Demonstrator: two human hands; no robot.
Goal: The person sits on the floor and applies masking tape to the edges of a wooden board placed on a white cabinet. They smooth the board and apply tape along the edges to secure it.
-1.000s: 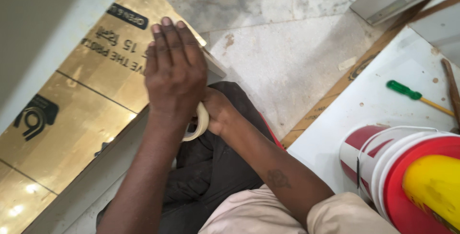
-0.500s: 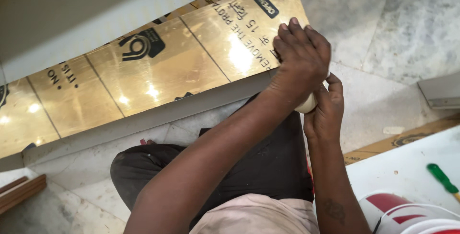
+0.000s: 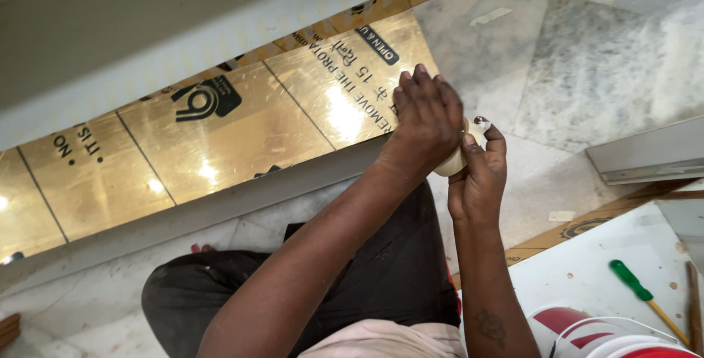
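up close: both hands on a roll of pale tape (image 3: 456,159).
left hand (image 3: 425,120) cupped over it, right hand (image 3: 478,178) pinching the rim; light, stiff, probably best gripped at the edge.

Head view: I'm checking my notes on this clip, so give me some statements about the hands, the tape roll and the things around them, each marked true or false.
1. Both hands are on the cream-coloured roll of tape. True: the left hand covers it from above and the right hand holds it from below.
2. The roll is held next to a shiny gold panel with a printed protective film. True.
3. The green-handled screwdriver is in the right hand. False: it lies on the white board at lower right, untouched.
4. The floor is wooden planks. False: it is grey marble-like stone.
5. A red-and-white bucket sits at the bottom right edge. True.
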